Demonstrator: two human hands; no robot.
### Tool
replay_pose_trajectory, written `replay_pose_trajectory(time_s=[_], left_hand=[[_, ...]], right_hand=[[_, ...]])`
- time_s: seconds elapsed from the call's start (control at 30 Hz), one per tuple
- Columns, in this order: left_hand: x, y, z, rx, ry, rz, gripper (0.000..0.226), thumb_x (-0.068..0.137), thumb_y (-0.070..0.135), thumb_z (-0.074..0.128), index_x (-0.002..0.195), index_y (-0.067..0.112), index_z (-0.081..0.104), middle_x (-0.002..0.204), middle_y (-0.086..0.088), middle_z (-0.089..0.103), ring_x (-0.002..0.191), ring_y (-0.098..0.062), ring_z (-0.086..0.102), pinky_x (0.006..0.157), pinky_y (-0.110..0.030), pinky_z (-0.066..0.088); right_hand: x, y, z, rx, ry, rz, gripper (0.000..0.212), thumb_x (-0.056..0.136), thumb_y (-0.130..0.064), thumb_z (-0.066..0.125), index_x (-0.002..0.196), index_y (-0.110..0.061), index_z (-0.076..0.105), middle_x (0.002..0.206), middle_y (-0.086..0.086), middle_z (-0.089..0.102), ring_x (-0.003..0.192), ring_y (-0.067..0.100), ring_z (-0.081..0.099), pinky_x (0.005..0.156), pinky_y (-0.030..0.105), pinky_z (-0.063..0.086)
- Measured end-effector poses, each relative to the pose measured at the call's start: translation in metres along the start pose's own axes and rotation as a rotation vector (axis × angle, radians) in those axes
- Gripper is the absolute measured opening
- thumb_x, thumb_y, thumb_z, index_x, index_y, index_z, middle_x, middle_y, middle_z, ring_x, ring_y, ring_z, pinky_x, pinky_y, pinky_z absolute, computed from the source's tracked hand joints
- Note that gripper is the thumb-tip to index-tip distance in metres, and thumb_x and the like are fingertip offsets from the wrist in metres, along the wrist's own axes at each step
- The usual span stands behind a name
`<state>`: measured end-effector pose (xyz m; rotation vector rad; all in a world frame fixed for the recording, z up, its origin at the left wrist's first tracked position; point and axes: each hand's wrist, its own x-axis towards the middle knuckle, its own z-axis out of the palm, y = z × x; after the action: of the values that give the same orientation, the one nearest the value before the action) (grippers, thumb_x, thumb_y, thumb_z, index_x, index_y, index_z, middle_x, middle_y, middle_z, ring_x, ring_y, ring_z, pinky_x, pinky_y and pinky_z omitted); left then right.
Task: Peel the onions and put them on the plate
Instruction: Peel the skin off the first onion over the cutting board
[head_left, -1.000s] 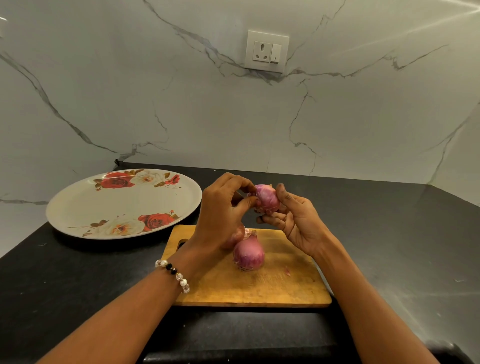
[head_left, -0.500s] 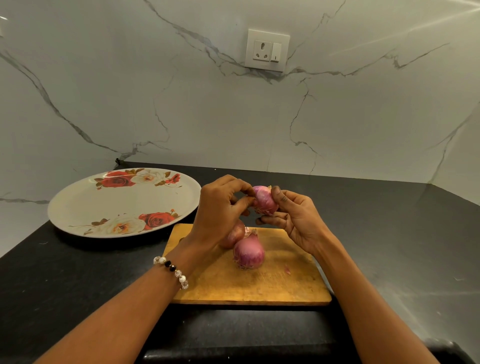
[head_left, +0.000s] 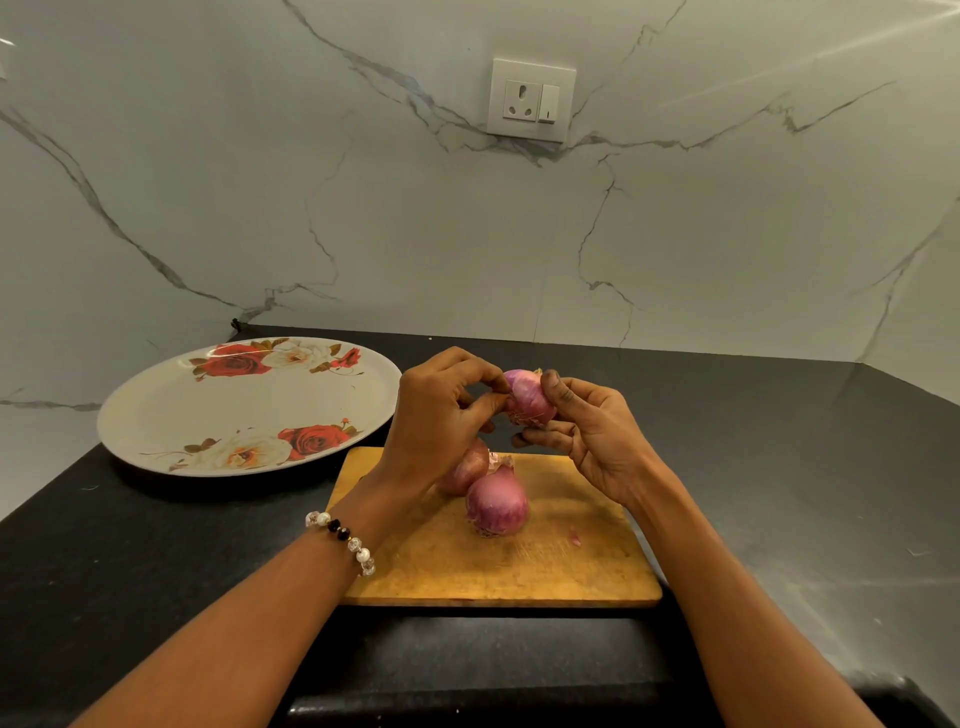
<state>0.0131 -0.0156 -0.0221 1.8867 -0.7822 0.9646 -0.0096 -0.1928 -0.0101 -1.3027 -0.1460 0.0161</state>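
Home kitchen. Evidence: black stone desk (head_left: 156, 545) set in a corner, white marble-look backsplash (head_left: 363, 208) with grey veins on both walls, wall socket (head_left: 531, 100) with switch above the desk. On the desk: wooden cutting board (head_left: 519, 571) with red onions (head_left: 496, 504), plus a floral plate (head_left: 249, 405) with rose print. Household tableware, not commercial gear.
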Motion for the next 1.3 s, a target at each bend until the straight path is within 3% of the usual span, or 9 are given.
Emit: replay_pose_trajectory(time_s=[0.1,0.37,0.5,0.73,0.9,1.13,1.3], left_hand=[[0.0006,0.0001,0.0005,0.016,-0.008,0.021,0.015,0.077,0.014,0.077,0.089,0.007,0.072,0.088,-0.004,0.065,0.067,-0.007,0.059,0.058,-0.007,0.05],[0.0038,0.0022,-0.0017,0.004,-0.07,0.019,0.011,0.078,0.01,0.074,0.087,0.006,0.068,0.093,-0.005,0.063,0.07,-0.012,0.062,0.058,-0.015,0.054],[0.0029,0.0032,-0.0022,0.051,-0.12,0.043,0.011,0.077,0.008,0.074,0.085,0.007,0.067,0.095,-0.004,0.065,0.072,-0.01,0.063,0.064,-0.01,0.052],[0.0034,0.0017,-0.0015,0.067,-0.048,0.009,0.023,0.076,0.015,0.078,0.097,0.011,0.068,0.096,-0.001,0.064,0.073,-0.006,0.059,0.066,-0.005,0.048],[0.0007,0.0046,0.0067,0.096,-0.053,0.031,0.026,0.075,0.018,0.079,0.097,0.011,0.068,0.095,-0.003,0.064,0.085,-0.009,0.057,0.071,-0.006,0.045],[0.0008,0.0039,0.0051,0.007,-0.047,-0.015,0.014,0.077,0.01,0.075,0.089,0.006,0.069,0.09,-0.004,0.066,0.077,0.001,0.057,0.07,-0.002,0.046],[0.0018,0.0082,0.0045,-0.066,-0.022,-0.11,0.018,0.08,0.012,0.073,0.097,0.011,0.068,0.091,0.009,0.064,0.079,0.001,0.061,0.069,-0.003,0.046]], right_hand=[[-0.0002,-0.0004,-0.0001,-0.001,0.009,-0.001,0.047,0.074,-0.031,0.068,0.109,0.001,0.065,0.099,0.022,0.069,0.081,0.035,0.073,0.063,0.035,0.063],[-0.0006,-0.0016,-0.0033,0.03,0.032,-0.01,0.047,0.076,-0.032,0.068,0.107,0.003,0.066,0.099,0.026,0.069,0.076,0.034,0.073,0.063,0.031,0.063],[-0.0005,-0.0025,-0.0054,0.076,0.069,-0.002,0.049,0.077,-0.032,0.069,0.107,0.006,0.065,0.096,0.028,0.07,0.069,0.032,0.073,0.058,0.026,0.061],[-0.0003,-0.0032,-0.0051,0.11,0.102,0.027,0.049,0.076,-0.03,0.07,0.107,0.008,0.065,0.097,0.031,0.068,0.069,0.032,0.073,0.052,0.023,0.058],[-0.0013,-0.0053,-0.0042,0.113,0.05,0.1,0.056,0.075,-0.036,0.068,0.113,0.006,0.063,0.099,0.033,0.067,0.064,0.029,0.072,0.049,0.022,0.058],[-0.0043,-0.0053,-0.0012,-0.033,-0.038,0.163,0.062,0.081,-0.05,0.059,0.12,-0.002,0.054,0.091,0.032,0.067,0.045,0.021,0.064,0.05,0.025,0.059],[-0.0049,-0.0063,-0.002,-0.051,-0.042,0.152,0.066,0.08,-0.052,0.059,0.123,-0.003,0.052,0.106,0.041,0.063,0.046,0.023,0.064,0.05,0.027,0.059]])
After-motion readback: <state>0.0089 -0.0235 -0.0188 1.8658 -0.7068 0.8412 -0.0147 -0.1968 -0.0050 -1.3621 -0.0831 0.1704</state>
